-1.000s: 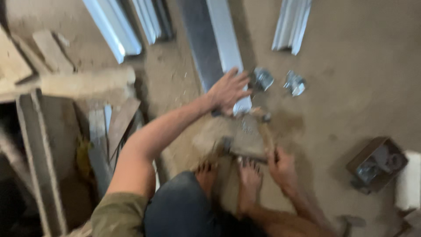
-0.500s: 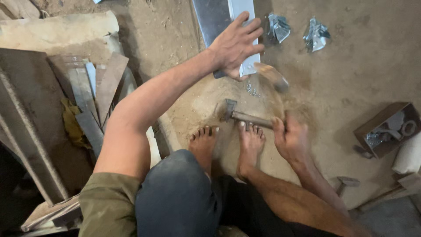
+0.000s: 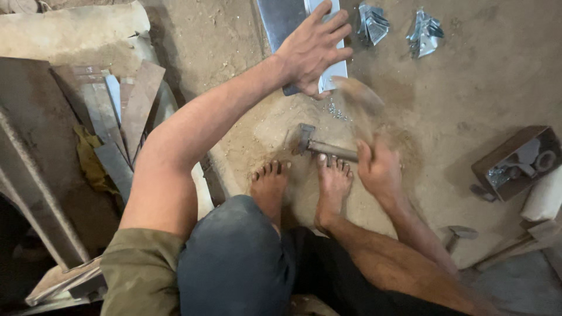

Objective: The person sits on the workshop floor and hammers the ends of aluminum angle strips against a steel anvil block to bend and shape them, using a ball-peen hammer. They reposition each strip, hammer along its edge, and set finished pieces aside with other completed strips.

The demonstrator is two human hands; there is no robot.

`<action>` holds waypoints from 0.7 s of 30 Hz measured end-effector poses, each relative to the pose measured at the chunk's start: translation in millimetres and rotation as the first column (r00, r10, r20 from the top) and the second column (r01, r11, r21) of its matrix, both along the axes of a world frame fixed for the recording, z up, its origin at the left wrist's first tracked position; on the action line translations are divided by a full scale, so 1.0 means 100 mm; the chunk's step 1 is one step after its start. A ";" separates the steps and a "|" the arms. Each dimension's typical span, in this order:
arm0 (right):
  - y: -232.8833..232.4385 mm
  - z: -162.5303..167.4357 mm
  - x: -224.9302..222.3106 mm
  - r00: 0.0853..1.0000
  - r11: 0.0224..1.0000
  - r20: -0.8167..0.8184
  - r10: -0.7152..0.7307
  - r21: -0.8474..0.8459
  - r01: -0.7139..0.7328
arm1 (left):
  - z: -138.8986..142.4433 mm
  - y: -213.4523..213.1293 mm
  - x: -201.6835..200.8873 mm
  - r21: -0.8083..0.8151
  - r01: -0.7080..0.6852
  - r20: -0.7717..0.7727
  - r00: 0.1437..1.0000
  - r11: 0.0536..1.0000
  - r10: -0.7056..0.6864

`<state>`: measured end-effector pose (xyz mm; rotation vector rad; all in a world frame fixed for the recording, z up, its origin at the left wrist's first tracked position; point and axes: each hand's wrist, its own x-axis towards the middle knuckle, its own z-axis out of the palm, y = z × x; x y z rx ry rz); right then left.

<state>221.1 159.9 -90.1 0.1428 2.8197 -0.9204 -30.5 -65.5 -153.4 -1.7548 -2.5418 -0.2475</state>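
Note:
My left hand [image 3: 313,50] lies flat, fingers spread, on the near end of a long grey metal channel [image 3: 278,20] on the sandy floor. My right hand [image 3: 380,169] curls around the handle end of a hammer [image 3: 319,146], which lies on the ground just beyond my bare feet [image 3: 301,187]. The hammer's head points left. A blurred brown shape [image 3: 363,102] hangs between the channel end and my right hand; what it is cannot be told. Small metal bits [image 3: 335,111] are scattered below the channel end.
Two crumpled shiny metal pieces [image 3: 398,26] lie at the upper right. An open box of metal parts [image 3: 518,161] stands at the right. Wood boards and scrap strips [image 3: 114,111] are stacked at the left. Another hammer-like tool [image 3: 459,234] lies by my right leg.
The view has dropped closer to the ground and shifted. My left hand stays on the channel and my right hand stays at the hammer handle. The brown shape has become more smeared.

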 end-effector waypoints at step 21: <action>0.47 -1.07 0.23 0.977 0.973 -0.152 0.147 0.202 -0.115 | -0.03 0.01 0.03 -0.043 -0.026 0.036 0.999 0.999 0.027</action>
